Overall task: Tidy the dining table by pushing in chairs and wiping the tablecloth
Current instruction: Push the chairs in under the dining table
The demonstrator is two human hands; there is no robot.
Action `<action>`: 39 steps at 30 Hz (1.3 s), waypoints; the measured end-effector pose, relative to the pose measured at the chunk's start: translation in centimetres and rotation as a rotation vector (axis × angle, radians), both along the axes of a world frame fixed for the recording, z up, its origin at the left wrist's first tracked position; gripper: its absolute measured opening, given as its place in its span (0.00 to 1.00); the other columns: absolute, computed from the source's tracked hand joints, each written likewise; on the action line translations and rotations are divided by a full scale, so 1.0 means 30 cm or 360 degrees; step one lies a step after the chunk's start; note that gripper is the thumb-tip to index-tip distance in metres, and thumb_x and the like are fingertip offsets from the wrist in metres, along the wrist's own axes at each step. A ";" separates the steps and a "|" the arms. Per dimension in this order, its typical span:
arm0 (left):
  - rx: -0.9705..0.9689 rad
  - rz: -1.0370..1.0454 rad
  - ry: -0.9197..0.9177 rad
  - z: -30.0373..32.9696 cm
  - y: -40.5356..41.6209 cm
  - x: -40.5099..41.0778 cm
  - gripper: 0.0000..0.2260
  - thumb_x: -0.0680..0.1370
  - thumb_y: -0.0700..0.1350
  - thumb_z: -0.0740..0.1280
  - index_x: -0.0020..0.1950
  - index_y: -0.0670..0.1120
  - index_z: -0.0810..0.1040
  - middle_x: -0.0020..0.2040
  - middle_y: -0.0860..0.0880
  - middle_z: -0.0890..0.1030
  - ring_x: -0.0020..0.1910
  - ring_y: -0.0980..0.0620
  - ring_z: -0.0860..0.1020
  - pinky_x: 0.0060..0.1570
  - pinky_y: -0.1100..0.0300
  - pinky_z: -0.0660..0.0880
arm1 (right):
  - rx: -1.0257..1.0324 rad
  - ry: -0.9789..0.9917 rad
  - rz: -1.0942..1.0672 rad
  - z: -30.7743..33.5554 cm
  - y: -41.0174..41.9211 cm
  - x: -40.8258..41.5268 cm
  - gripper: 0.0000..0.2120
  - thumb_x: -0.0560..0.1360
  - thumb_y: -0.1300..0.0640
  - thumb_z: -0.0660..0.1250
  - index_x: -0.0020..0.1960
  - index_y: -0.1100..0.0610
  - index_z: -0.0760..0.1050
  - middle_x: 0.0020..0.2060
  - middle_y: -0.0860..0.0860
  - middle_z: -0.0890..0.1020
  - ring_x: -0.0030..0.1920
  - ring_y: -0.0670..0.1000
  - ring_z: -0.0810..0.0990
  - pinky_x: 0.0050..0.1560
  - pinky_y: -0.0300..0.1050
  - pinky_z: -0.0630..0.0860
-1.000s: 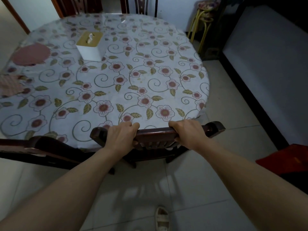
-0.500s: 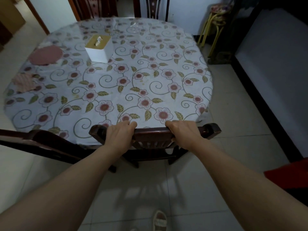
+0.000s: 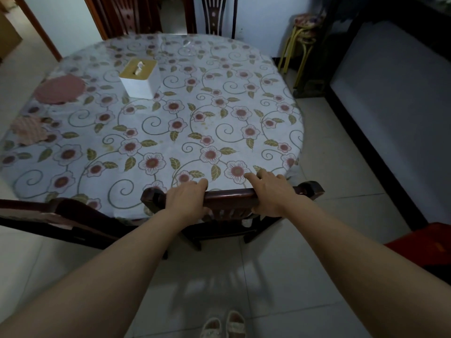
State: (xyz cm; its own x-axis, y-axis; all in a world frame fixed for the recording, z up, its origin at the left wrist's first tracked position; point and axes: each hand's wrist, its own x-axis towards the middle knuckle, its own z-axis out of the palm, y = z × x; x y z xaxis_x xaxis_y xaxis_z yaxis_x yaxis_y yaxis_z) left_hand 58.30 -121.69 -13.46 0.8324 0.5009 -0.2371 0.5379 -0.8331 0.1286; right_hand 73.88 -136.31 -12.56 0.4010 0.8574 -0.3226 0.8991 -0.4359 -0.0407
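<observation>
Chair point(image 3: 231, 198) top rail lies under fingers point(image 3: 201, 185) of both hands.

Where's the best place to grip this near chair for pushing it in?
Grip the chair by its curved top rail, from behind, as the left hand and right hand do: the rail lies level, parallel to the table's edge.

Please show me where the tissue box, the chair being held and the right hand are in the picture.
tissue box point(image 3: 144, 87): head view, on its white front side.
chair point(image 3: 229, 197): head view, on the dark top rail between the hands.
right hand point(image 3: 273, 193): head view, on the back of the hand.
</observation>
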 end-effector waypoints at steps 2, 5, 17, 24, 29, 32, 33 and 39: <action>-0.0277 0.0007 -0.0050 0.034 0.001 0.025 0.29 0.69 0.61 0.68 0.66 0.51 0.65 0.60 0.48 0.76 0.58 0.46 0.75 0.51 0.51 0.72 | 0.0002 0.0186 -0.0100 0.024 -0.006 -0.001 0.46 0.67 0.44 0.72 0.75 0.49 0.47 0.68 0.58 0.63 0.68 0.59 0.64 0.66 0.58 0.64; -0.0508 -0.0035 -0.0219 0.095 0.007 0.083 0.29 0.73 0.64 0.62 0.69 0.51 0.64 0.65 0.47 0.75 0.61 0.46 0.74 0.56 0.50 0.71 | 0.0128 0.0336 -0.0260 0.077 -0.030 0.027 0.46 0.68 0.41 0.70 0.76 0.50 0.47 0.73 0.56 0.58 0.71 0.58 0.60 0.69 0.57 0.62; -0.0437 -0.0171 -0.0191 0.290 -0.120 0.559 0.30 0.74 0.59 0.64 0.72 0.49 0.60 0.67 0.45 0.73 0.62 0.47 0.74 0.53 0.56 0.70 | 0.0362 0.0183 -0.0489 0.256 -0.249 0.465 0.44 0.69 0.39 0.68 0.76 0.49 0.50 0.74 0.54 0.58 0.73 0.56 0.58 0.70 0.56 0.61; -0.0460 -0.0099 -0.0325 0.401 -0.318 0.985 0.31 0.74 0.56 0.66 0.73 0.49 0.59 0.70 0.45 0.70 0.62 0.47 0.74 0.53 0.58 0.69 | 0.0422 0.0230 -0.0472 0.354 -0.398 0.888 0.45 0.69 0.41 0.70 0.76 0.51 0.48 0.74 0.54 0.55 0.72 0.56 0.59 0.70 0.52 0.62; -0.0424 -0.0055 -0.0395 0.484 -0.409 1.268 0.30 0.74 0.54 0.67 0.72 0.48 0.59 0.69 0.45 0.70 0.63 0.47 0.73 0.57 0.55 0.71 | 0.0455 0.0262 -0.0435 0.428 -0.460 1.189 0.44 0.72 0.43 0.69 0.77 0.51 0.46 0.75 0.54 0.52 0.73 0.56 0.58 0.71 0.51 0.61; -0.0417 -0.0008 -0.0401 0.517 -0.400 1.413 0.31 0.74 0.54 0.67 0.73 0.48 0.58 0.71 0.44 0.68 0.63 0.45 0.72 0.55 0.56 0.70 | 0.0492 0.0303 -0.0406 0.449 -0.452 1.342 0.44 0.72 0.44 0.69 0.77 0.52 0.46 0.75 0.53 0.52 0.73 0.55 0.57 0.70 0.48 0.59; -0.0422 0.0017 -0.0407 0.524 -0.386 1.462 0.32 0.74 0.54 0.67 0.73 0.47 0.58 0.71 0.44 0.68 0.64 0.46 0.72 0.55 0.57 0.70 | 0.0499 0.0315 -0.0399 0.452 -0.439 1.394 0.44 0.72 0.44 0.69 0.77 0.53 0.46 0.75 0.53 0.53 0.73 0.54 0.58 0.69 0.46 0.59; -0.0488 0.0152 -0.0433 0.504 -0.228 1.760 0.32 0.74 0.54 0.68 0.73 0.47 0.59 0.70 0.43 0.69 0.63 0.46 0.72 0.54 0.58 0.69 | 0.0485 0.0283 -0.0360 0.457 -0.280 1.704 0.45 0.71 0.44 0.70 0.77 0.53 0.46 0.75 0.53 0.52 0.73 0.55 0.57 0.70 0.48 0.59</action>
State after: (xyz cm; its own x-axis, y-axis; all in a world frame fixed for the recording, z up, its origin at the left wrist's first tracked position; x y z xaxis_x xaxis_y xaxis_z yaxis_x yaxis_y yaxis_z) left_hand 111.10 -128.52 1.66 0.8386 0.5192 -0.1649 0.5230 -0.6824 0.5107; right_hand 125.01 -144.71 1.14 0.5509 0.8212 -0.1487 0.7495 -0.5652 -0.3445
